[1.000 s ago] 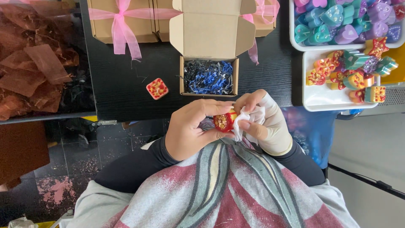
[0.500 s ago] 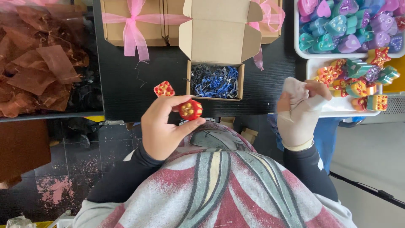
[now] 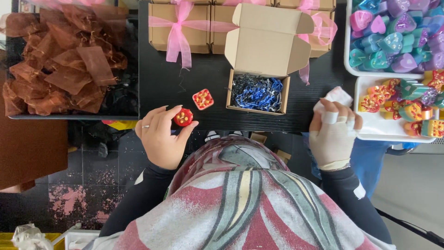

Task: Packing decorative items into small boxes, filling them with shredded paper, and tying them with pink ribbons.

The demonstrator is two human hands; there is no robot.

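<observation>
My left hand pinches a round red candle at the tabletop edge — beside the open box — while my right hand grips a white cloth.

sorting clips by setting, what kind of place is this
Likely a small gift-packing workbench: ribbon-tied cardboard boxes, an open box of blue paper shred, and trays of colourful moulded pieces.

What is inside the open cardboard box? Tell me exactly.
The open cardboard box holds blue and dark shredded paper filling, which covers its floor. No soap or candle piece shows on it; anything buried beneath the shreds cannot be seen.
</observation>
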